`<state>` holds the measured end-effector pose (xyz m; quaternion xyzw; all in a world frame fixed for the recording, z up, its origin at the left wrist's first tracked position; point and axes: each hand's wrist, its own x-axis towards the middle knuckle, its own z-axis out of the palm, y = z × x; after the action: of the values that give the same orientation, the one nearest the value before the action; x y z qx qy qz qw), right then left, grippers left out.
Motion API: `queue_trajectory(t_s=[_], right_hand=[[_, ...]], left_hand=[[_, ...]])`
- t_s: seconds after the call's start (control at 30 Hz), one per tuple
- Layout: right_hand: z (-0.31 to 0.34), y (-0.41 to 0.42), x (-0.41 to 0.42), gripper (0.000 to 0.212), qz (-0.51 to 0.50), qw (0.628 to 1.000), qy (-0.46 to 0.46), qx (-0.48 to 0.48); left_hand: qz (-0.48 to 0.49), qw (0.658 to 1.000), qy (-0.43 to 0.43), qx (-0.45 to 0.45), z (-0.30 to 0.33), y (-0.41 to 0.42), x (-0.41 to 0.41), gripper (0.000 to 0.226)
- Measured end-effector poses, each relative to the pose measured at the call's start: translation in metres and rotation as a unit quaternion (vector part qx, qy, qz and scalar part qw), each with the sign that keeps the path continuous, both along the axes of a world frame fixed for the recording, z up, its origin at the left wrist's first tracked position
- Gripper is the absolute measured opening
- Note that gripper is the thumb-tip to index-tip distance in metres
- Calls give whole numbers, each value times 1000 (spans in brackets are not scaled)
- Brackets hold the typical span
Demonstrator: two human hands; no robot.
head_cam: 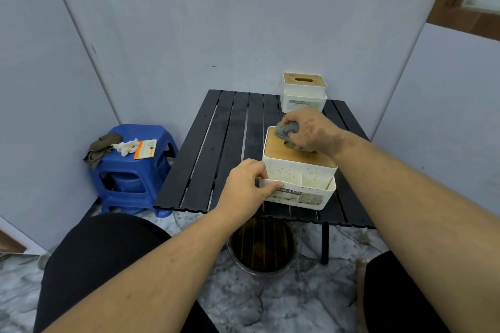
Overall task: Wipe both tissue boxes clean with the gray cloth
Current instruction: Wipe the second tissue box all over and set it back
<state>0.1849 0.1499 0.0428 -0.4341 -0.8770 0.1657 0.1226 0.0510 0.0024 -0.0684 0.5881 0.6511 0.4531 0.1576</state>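
i see the near tissue box [297, 173] sitting at the front right of the black slatted table [232, 149], close to the table's near edge. it is white with a wooden lid, and its front wall and open front compartments are speckled with brown spots. my right hand [311, 131] is on top of that lid, fingers curled round the bunched gray cloth [288, 131] and pressing it down on the far left part of the wood, over the slot. my left hand [249, 184] grips the box's front left corner: the thumb lies along the outside of the low front wall, beside the printed label, and the other fingers are tucked behind the rim, so i cannot tell how far they reach inside.

the second tissue box [304, 93] stands at the far edge of the table against the wall, well apart from the first, upright, its wooden lid on and the slot facing up. it looks cleaner, though its front label area is faintly marked.

left of the table is a blue plastic stool [130, 170] with a brown-green rag [100, 146], a crumpled white tissue [127, 146] and an orange and white packet [146, 149] lying on its seat. under the table's front edge a clear bowl [263, 246] of dark brown water rests on the marbled floor, between my knees.
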Motion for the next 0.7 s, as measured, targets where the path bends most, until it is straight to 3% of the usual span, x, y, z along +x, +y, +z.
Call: queue_trajectory(t_s=[0.17, 0.33, 0.43, 0.7], right_hand=[[-2, 5, 66, 22, -62, 998, -4, -22], [-19, -34, 104, 20, -26, 999, 39, 15], [-23, -50, 95, 20, 17, 997, 19, 67], [-18, -69, 7, 21, 114, 989, 19, 95]], left_hand=[[6, 1000, 19, -3, 0, -2, 2, 36], [7, 1000, 15, -16, 2, -3, 5, 39], [10, 1000, 16, -14, 5, -4, 5, 38], [17, 1000, -4, 9, 4, -5, 6, 37]])
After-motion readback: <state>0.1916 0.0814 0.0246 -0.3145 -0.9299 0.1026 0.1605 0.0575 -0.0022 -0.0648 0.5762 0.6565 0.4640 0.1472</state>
